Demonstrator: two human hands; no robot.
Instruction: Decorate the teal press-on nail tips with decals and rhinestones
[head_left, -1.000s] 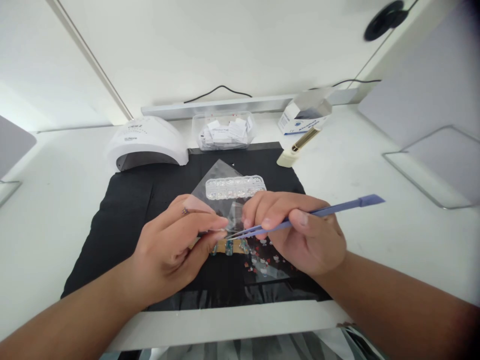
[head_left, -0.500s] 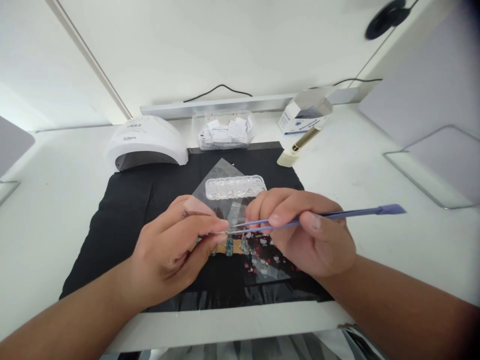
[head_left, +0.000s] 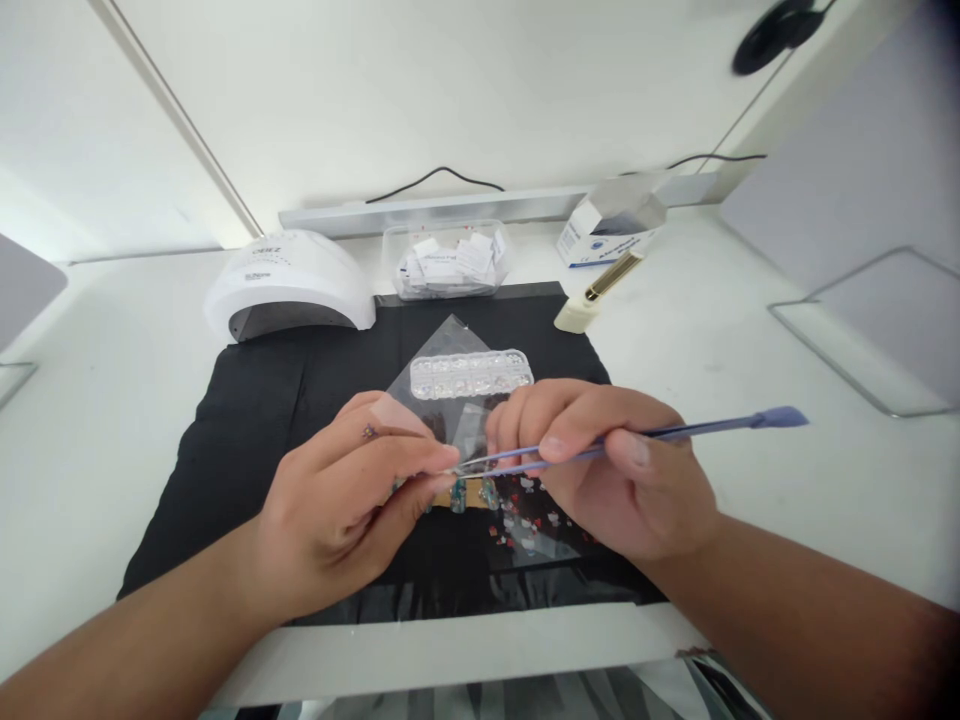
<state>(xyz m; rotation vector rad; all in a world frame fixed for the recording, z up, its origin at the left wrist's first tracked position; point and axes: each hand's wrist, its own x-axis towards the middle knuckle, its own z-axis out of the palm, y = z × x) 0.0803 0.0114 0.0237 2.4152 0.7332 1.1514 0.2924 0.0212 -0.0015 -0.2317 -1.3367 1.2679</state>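
My left hand [head_left: 352, 500] is closed, thumb and index finger pinched on something too small and too hidden to make out. My right hand [head_left: 607, 465] grips purple tweezers [head_left: 705, 427] whose slim tips reach the left fingertips. Below the fingers, a tan strip [head_left: 474, 494] carries several teal decorated nail tips [head_left: 458, 497], partly covered by my hands. A clear sheet with red and white cartoon stickers [head_left: 525, 520] lies under my right hand. Behind the hands, a clear compartment case [head_left: 471, 374] of small shiny pieces sits over a transparent film [head_left: 450, 335].
A black cloth [head_left: 247, 430] covers the middle of the white table. Along the back stand a white nail lamp [head_left: 292, 275], a clear tub of white packets [head_left: 446, 262], an opened white box [head_left: 611, 230] and a cream bottle with a gold part [head_left: 581, 312].
The tweezer tips have shifted slightly downward at the left fingertips, and their arms look a little further apart. Both hands stay nearly in place.
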